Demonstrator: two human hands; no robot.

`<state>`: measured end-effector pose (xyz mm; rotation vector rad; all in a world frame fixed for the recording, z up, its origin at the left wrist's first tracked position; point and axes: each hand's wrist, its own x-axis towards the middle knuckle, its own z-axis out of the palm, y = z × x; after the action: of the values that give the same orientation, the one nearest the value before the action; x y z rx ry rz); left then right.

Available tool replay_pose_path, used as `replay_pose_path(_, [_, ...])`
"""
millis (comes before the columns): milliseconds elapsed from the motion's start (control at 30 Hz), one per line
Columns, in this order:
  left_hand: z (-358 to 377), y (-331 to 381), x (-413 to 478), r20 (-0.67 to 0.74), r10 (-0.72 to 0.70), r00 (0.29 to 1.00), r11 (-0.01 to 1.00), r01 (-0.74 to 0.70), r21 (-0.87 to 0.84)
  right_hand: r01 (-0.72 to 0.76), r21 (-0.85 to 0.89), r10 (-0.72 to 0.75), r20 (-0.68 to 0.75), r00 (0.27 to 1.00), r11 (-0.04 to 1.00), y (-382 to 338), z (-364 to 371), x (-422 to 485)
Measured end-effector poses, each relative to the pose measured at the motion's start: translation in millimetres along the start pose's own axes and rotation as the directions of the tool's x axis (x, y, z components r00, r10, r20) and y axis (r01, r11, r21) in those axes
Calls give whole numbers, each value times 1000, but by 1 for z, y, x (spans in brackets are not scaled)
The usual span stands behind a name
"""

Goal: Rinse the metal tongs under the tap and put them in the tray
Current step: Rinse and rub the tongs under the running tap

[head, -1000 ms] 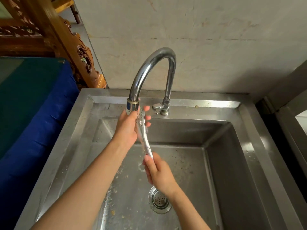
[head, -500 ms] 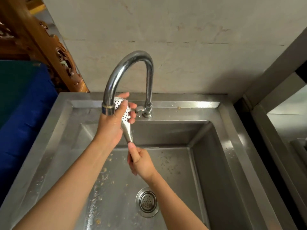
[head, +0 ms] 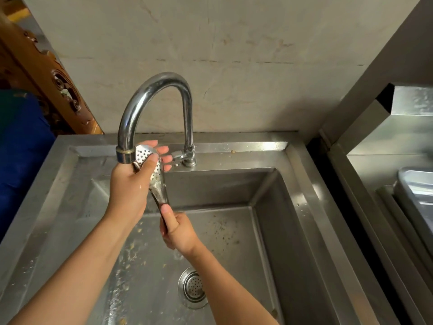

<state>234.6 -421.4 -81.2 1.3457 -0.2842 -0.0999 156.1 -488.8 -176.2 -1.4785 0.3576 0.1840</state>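
Observation:
The metal tongs have perforated spoon-shaped ends and are held upright just beside the spout of the curved chrome tap. My left hand wraps around the perforated ends, thumb across them. My right hand grips the handle end lower down, over the basin. Water runs down the tongs and drips below my right hand. The steel tray shows at the right edge, on the neighbouring counter.
The steel sink has food scraps on its floor and a round drain strainer. The tap's valve sits at its base. A blue cushion and carved wooden frame stand at the left.
The view has shifted right, bringing the tray into sight. Both hands still hold the tongs under the spout; my left hand has slid further up over the perforated ends.

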Motion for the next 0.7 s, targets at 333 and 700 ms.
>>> replay_pose_path(333, [7, 11, 5, -73, -24, 997, 984, 36, 172, 3, 30, -3, 18, 1000, 1000, -11, 15, -9])
replay_pose_path(700, [8, 17, -15, -217, -127, 968, 988, 144, 61, 122, 53, -125, 72, 989, 991, -5, 21, -21])
